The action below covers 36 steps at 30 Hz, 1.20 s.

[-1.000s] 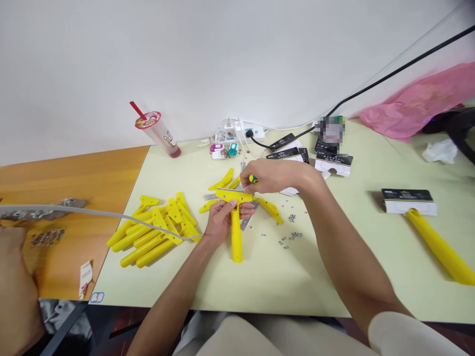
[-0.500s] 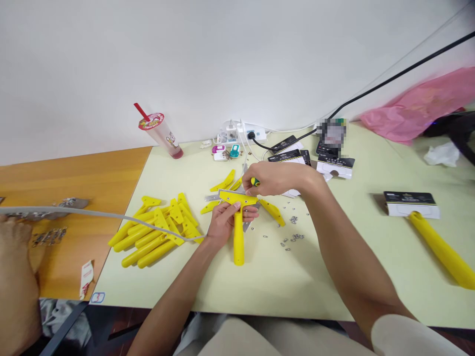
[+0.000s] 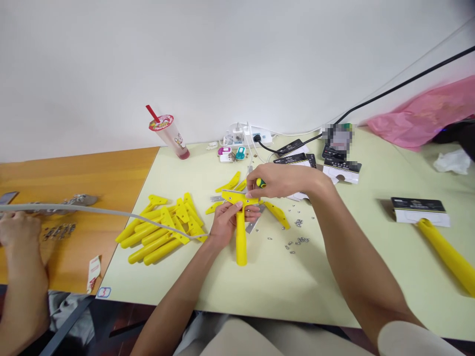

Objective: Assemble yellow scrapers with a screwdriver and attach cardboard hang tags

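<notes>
My left hand (image 3: 221, 225) is closed round the neck of a yellow scraper (image 3: 241, 244), whose handle points toward me. A metal blade edge shows along the top of its head, and two screws sit in the face. My right hand (image 3: 274, 179) grips a screwdriver (image 3: 261, 183) by its green and yellow handle, close above the head's right end; its tip is hidden. Around the scraper lie loose yellow head pieces (image 3: 276, 215) and a grey metal blade (image 3: 254, 223). Small metal fasteners (image 3: 299, 241) are scattered to the right. Several yellow scraper handles (image 3: 150, 249) are piled at left.
A drink cup with a red straw (image 3: 171, 138) stands near the wall, left of a power strip (image 3: 262, 136). Black-and-white cards (image 3: 341, 170) lie behind my right arm. Another yellow handle (image 3: 445, 254) is far right. At left, a co-worker's hand (image 3: 18, 228) is beside a grey cable (image 3: 92, 210).
The whole view has shifted slightly, so things sit a little further right. Both hands keep their grip on the scraper and screwdriver. The co-worker's hand shows more fully at left.
</notes>
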{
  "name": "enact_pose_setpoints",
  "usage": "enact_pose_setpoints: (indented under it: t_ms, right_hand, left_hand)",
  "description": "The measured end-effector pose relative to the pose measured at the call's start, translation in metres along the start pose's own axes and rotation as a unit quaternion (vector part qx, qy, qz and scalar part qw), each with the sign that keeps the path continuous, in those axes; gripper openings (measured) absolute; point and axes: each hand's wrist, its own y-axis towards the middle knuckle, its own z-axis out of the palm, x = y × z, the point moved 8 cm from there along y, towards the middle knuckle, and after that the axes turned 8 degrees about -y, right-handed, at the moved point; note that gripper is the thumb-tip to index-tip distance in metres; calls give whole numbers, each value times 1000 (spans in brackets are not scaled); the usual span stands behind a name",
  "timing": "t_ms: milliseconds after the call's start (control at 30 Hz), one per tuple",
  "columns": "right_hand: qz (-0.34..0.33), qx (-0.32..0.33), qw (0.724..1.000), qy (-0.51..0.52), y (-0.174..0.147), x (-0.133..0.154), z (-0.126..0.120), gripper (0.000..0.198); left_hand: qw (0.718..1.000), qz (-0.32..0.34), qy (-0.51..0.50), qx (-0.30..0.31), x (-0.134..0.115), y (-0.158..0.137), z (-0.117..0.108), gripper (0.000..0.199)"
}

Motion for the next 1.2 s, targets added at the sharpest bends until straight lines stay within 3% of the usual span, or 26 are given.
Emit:
enact_pose_setpoints:
  t_ms: [300,500,633,767,900,1033,1200]
  right_hand:
    - [-26,9,999,-43,8,15,7,11]
    - [-25,-16,999,-46,-2,16,-6,16]
    - [-11,-68,997,-41,-15,13,-23,20]
    - [31,-146,989,-13,-30,6,-44,22]
    - [45,-227,973,26,-45,6,-61,22]
    - [39,-267,962,53,-51,12,-68,24]
    - [42,-279,957,64,-51,21,-68,24]
  left_hand:
    - [1000,13,-7,5,-6,-3,1,40]
    - [999,33,-4,15,-8,-3,4,47]
    - [988,143,41,-41,-25,-7,-6,49]
    - [932,312,157,-96,-57,-28,-5,54]
    - [845,423,316,-85,-82,-46,19,62]
    - [753,478,449,-52,-92,-44,49,70]
    - [723,483,492,-43,-96,-25,65,65]
